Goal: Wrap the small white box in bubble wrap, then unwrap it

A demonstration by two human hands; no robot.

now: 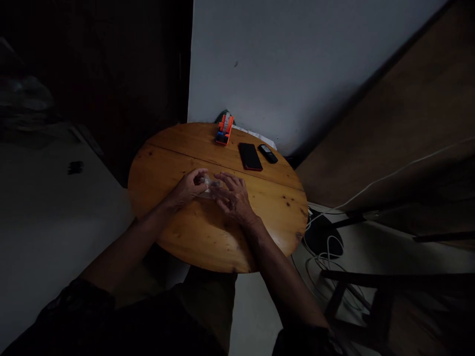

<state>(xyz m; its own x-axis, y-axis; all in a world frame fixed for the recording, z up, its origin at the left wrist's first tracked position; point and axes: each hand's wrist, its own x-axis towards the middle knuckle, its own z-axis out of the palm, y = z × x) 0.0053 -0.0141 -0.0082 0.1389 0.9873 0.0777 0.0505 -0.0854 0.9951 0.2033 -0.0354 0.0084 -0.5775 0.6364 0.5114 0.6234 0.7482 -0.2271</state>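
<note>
Both my hands meet at the middle of a round wooden table (185, 232). My left hand (190, 187) is curled, its fingers pinching a small pale, shiny object (210, 184) that I cannot make out. My right hand (233, 197) lies beside it with fingers bent over the same object, touching it. The object rests low on the tabletop, mostly hidden between the fingers.
At the table's far side lie an orange and blue tape dispenser (224, 129), a dark phone (250, 156) and a small black remote-like device (267, 153). A grey wall stands behind. White cables (326, 257) coil on the floor to the right.
</note>
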